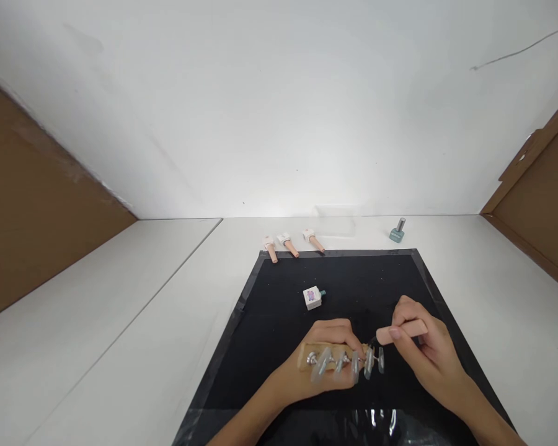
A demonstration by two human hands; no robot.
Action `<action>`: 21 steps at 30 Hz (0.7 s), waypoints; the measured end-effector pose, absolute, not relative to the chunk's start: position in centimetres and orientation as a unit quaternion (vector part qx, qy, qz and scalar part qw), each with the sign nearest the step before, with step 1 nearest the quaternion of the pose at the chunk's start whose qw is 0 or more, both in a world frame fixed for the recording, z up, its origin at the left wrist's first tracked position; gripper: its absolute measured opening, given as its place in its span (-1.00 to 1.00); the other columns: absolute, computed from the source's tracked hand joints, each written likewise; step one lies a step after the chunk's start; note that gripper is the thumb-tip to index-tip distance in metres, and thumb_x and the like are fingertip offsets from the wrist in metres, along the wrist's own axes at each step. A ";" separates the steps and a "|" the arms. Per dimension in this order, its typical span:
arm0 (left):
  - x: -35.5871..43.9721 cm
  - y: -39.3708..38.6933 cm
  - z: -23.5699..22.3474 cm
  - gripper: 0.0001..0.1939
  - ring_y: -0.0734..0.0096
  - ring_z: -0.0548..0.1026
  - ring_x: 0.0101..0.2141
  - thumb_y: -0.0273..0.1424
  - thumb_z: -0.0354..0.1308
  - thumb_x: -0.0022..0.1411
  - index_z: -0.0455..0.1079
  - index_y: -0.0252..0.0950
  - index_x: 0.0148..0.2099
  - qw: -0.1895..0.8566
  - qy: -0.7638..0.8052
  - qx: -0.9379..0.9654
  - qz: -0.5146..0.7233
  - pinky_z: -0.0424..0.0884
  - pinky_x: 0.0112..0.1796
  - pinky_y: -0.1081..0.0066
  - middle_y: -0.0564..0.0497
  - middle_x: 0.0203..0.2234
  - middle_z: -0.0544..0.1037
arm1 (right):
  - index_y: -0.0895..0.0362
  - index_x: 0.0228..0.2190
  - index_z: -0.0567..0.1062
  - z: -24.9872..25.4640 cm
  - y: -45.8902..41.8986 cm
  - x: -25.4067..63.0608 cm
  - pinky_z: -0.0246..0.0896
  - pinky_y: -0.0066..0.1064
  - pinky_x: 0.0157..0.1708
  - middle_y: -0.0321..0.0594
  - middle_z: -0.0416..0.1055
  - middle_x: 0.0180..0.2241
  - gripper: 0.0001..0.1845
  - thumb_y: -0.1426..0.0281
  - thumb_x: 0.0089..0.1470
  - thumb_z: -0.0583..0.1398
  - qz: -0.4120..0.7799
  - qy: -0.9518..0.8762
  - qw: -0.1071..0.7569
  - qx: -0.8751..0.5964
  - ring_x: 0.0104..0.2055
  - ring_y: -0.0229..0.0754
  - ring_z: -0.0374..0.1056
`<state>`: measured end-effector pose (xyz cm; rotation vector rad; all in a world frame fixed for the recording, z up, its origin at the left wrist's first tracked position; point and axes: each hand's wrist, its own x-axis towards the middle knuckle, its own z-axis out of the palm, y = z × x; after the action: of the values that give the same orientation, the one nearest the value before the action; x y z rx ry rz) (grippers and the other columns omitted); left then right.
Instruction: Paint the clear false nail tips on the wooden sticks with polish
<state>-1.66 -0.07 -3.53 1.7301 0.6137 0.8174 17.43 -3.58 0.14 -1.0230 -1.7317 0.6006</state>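
My left hand (320,356) is closed around a wooden holder (307,358) that carries several clear false nail tips (353,364) in a row. My right hand (423,347) pinches a pink nail-polish brush cap (402,333), its dark brush tip pointing left at the rightmost nail tips. An open white polish bottle (313,298) with a teal neck lies on its side on the black mat (270,322), beyond the hands.
Three pink-capped polish bottles (288,244) lie along the mat's far edge. A teal bottle with a grey cap (397,231) stands at the back right. The mat lies on a white table (121,297); brown panels flank both sides.
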 end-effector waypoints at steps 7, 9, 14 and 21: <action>-2.1 0.2 -2.6 -0.90 0.60 0.27 -0.60 -0.46 0.26 -0.05 0.40 -0.35 -0.52 0.630 0.274 0.643 0.339 0.16 -0.58 0.55 0.11 -0.59 0.32 | 0.04 -0.40 0.32 0.2 -3.7 17.3 0.06 -0.43 -0.53 -0.35 0.18 -0.53 -0.76 0.17 0.24 0.07 0.383 -0.671 0.527 -0.354 -0.50 -0.23 0.13; -2.0 0.3 -2.3 -0.83 0.62 0.26 -0.63 -0.36 0.27 -0.03 0.39 -0.35 -0.52 0.655 0.267 0.623 0.334 0.15 -0.61 0.55 0.11 -0.58 0.30 | 0.05 -0.39 0.33 0.2 -3.8 17.3 0.07 -0.42 -0.52 -0.33 0.20 -0.52 -0.74 0.15 0.23 0.08 0.407 -0.674 0.512 -0.342 -0.48 -0.22 0.16; -1.8 0.2 -2.1 -0.73 0.64 0.25 -0.64 -0.25 0.30 -0.03 0.38 -0.35 -0.54 0.670 0.266 0.613 0.323 0.15 -0.64 0.56 0.11 -0.59 0.29 | 0.05 -0.39 0.33 -0.1 -3.9 17.3 0.05 -0.42 -0.52 -0.32 0.20 -0.51 -0.74 0.14 0.21 0.09 0.410 -0.667 0.505 -0.365 -0.49 -0.22 0.14; -1.9 0.1 -2.6 -0.79 0.61 0.24 -0.60 -0.33 0.32 -0.07 0.40 -0.35 -0.54 0.662 0.260 0.626 0.321 0.17 -0.58 0.55 0.10 -0.60 0.30 | 0.04 -0.40 0.36 -0.5 -3.8 17.1 0.07 -0.44 -0.53 -0.32 0.23 -0.51 -0.75 0.16 0.21 0.10 0.368 -0.639 0.535 -0.411 -0.50 -0.23 0.15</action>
<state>-1.92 0.09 -2.63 1.4150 0.5880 0.7269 17.10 -3.77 -0.52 -0.9785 -1.5230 0.8773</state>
